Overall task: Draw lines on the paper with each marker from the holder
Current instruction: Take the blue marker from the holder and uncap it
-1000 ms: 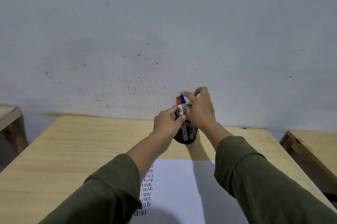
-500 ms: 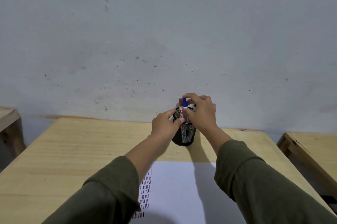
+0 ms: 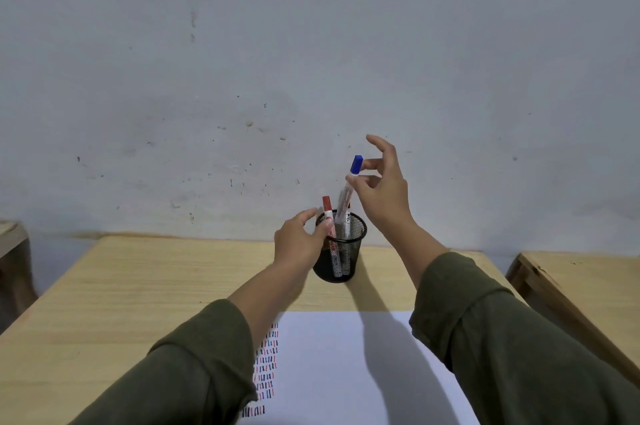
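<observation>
A black mesh holder [image 3: 341,267] stands on the wooden table near the wall. A red-capped marker [image 3: 328,213] leans inside it. My right hand [image 3: 381,189] pinches the blue-capped marker [image 3: 349,190] by its upper end and holds it raised, with its lower end still inside the holder's rim. My left hand [image 3: 299,242] rests against the holder's left side, thumb and fingers around the rim. White paper [image 3: 346,372] lies in front, with rows of short red, blue and black lines [image 3: 266,362] along its left edge.
The wooden table [image 3: 138,286] extends left of the paper. A second wooden table [image 3: 588,286] stands to the right and part of another at the far left [image 3: 10,237]. A grey wall rises just behind the holder.
My right hand has risen and drawn the blue marker up out of the holder. The red marker stays in place. My left hand stays at the holder's rim.
</observation>
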